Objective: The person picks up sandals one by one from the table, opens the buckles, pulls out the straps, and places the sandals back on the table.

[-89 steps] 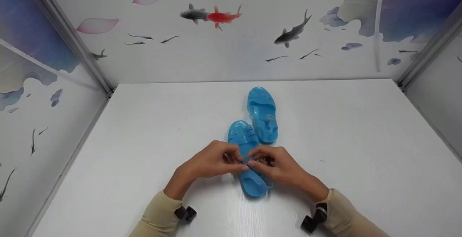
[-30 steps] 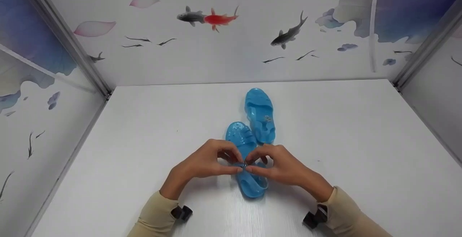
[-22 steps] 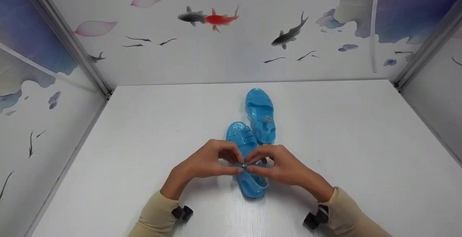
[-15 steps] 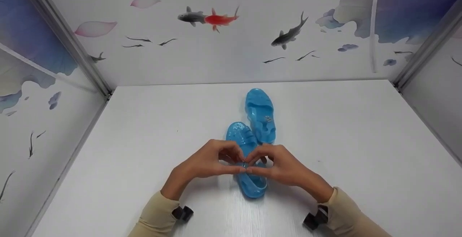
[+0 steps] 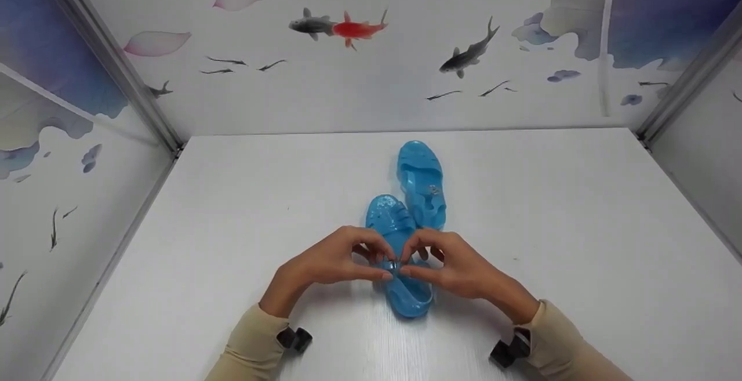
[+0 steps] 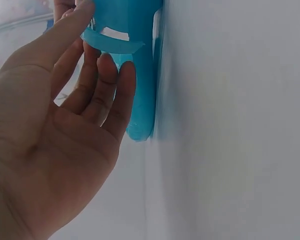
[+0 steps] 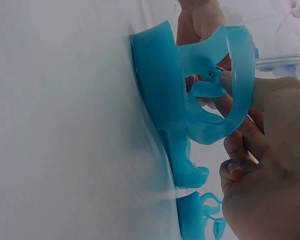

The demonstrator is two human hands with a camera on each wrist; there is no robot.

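Note:
A blue jelly sandal (image 5: 410, 303) lies on the white table, toe pointing away. Over its middle both hands meet at a small metal buckle (image 5: 393, 265) on the ankle strap. My left hand (image 5: 330, 256) pinches the buckle end between thumb and forefinger; in the left wrist view the curved strap (image 6: 112, 46) passes by its fingertips. From the other side my right hand (image 5: 464, 265) holds the strap by the buckle with thumb and forefinger, its other fingers curled. The heel loop (image 7: 244, 65) stands up in the right wrist view and partly hides the right thumb.
A second blue sandal (image 5: 420, 163) lies just beyond the first, slightly to the right, its metal buckle showing. The white table (image 5: 261, 184) is bounded by a fish-patterned back wall (image 5: 377, 91) and side panels.
Both hands stay at the buckle. The thumbs, touching half a second ago, are now a little apart, and the right fingertips have shifted slightly right. The sandals keep their places.

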